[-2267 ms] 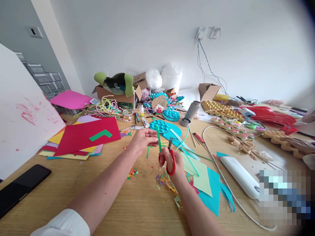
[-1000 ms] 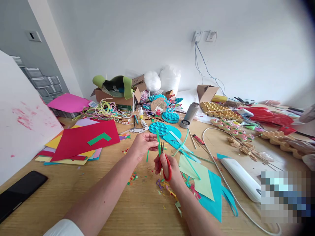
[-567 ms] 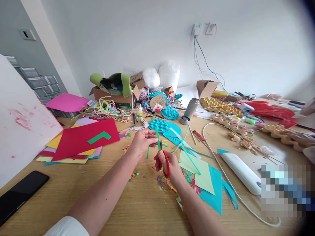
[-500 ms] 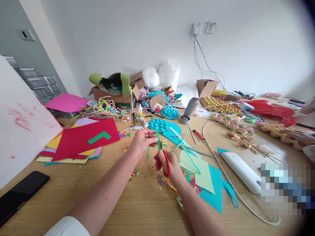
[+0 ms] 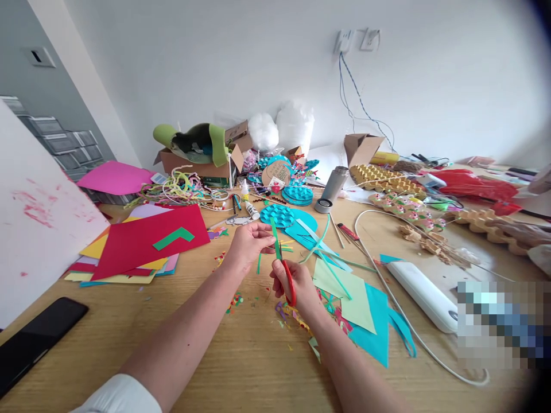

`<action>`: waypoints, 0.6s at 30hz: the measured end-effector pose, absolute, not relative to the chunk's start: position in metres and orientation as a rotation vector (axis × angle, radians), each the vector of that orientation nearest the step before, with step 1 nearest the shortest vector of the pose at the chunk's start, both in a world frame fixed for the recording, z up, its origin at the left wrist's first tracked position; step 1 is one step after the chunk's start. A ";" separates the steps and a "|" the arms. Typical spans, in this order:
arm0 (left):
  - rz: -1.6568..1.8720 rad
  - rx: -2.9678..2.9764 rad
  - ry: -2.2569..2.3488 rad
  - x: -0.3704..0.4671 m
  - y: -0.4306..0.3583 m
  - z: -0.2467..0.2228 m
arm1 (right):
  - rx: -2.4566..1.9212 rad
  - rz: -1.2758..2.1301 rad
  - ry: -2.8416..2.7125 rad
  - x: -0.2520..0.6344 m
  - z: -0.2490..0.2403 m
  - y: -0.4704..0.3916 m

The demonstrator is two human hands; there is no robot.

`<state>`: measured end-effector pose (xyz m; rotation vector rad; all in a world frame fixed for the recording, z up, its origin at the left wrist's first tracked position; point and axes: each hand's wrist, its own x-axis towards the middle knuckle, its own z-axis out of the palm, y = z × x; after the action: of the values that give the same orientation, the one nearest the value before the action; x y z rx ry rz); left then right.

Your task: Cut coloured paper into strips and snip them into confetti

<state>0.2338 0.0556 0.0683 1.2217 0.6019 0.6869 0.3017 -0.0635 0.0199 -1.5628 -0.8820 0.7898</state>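
Note:
Between the thumb and fingers of my left hand (image 5: 251, 245) is a narrow green paper strip (image 5: 274, 230), held roughly upright. My right hand (image 5: 300, 282) grips red-handled scissors (image 5: 291, 285), their blades pointing away from me alongside the strip. Whether the blades touch the paper I cannot tell. Below the hands lie colourful paper scraps (image 5: 282, 311) on the wooden table. A bent green paper piece (image 5: 174, 237) rests on a red sheet (image 5: 129, 252) to the left. Just beyond my hands is a blue bumpy disc (image 5: 278, 216).
Pale green paper (image 5: 348, 301) and blue paper (image 5: 376, 338) lie right of my hands. A white power strip (image 5: 422, 295) with its cable sits farther right. A grey thermos (image 5: 334, 186) stands behind. At the left edge is a black phone (image 5: 38, 344). Boxes and craft supplies line the wall.
The view has tilted slightly, so the background sits a little higher. My right hand and the scissors have shifted slightly; both hands keep their hold.

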 end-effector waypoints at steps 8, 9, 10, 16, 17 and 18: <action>0.695 1.206 0.594 0.235 0.056 0.068 | -1.587 0.783 -0.870 0.302 0.019 -0.064; 0.698 1.209 0.595 0.235 0.057 0.068 | -1.587 0.785 -0.871 0.302 0.019 -0.064; 0.700 1.211 0.595 0.235 0.057 0.068 | -1.584 0.785 -0.873 0.302 0.018 -0.064; 0.675 1.197 0.599 0.234 0.057 0.067 | -1.580 0.794 -0.877 0.303 0.017 -0.063; 0.670 1.191 0.598 0.234 0.057 0.067 | -1.580 0.799 -0.874 0.303 0.017 -0.063; 0.666 1.186 0.597 0.234 0.057 0.067 | -1.579 0.802 -0.873 0.304 0.018 -0.063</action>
<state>0.2339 0.0574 0.0668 1.1855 0.5970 0.6662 0.3035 -0.0628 0.0175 -1.5785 -0.8732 0.8023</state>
